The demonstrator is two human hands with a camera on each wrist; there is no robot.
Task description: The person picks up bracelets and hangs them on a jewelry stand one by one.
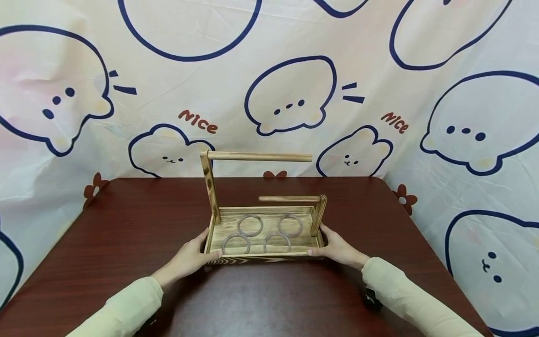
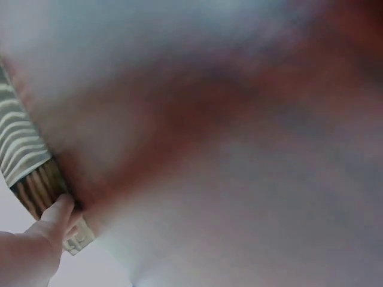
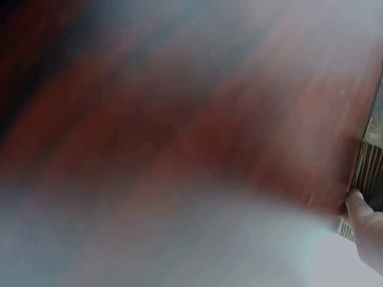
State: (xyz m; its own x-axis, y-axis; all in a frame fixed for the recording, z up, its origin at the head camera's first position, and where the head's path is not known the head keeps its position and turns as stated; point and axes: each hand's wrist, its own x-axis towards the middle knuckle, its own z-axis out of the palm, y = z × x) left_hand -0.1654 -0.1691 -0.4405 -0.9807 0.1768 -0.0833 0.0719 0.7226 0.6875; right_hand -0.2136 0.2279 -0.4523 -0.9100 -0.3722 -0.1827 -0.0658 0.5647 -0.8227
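Note:
A shallow wooden caddy (image 1: pixel 266 258) with dark burnt grain sits lengthwise before me in the head view. Four-sided, it has several thin pale rings (image 1: pixel 250 216) lying on its floor. At its left end a tall post (image 1: pixel 210 187) carries a long dowel (image 1: pixel 261 157) whose right end is free. A shorter slatted post (image 1: pixel 319 215) leans at the right end, with a thinner rod (image 1: pixel 290 199) pointing left. My left hand (image 1: pixel 189 256) grips the left end, thumb on the front edge. The right hand (image 1: pixel 340 249) holds the right end likewise; both wrist views show a thumb against the caddy's wood.
The caddy is over a dark reddish-brown table (image 1: pixel 118 243). Behind and beside the table hangs a white cloth (image 1: pixel 227 89) printed with cartoon animals and red lettering. Both wrist views are largely blurred by the tabletop close to the cameras.

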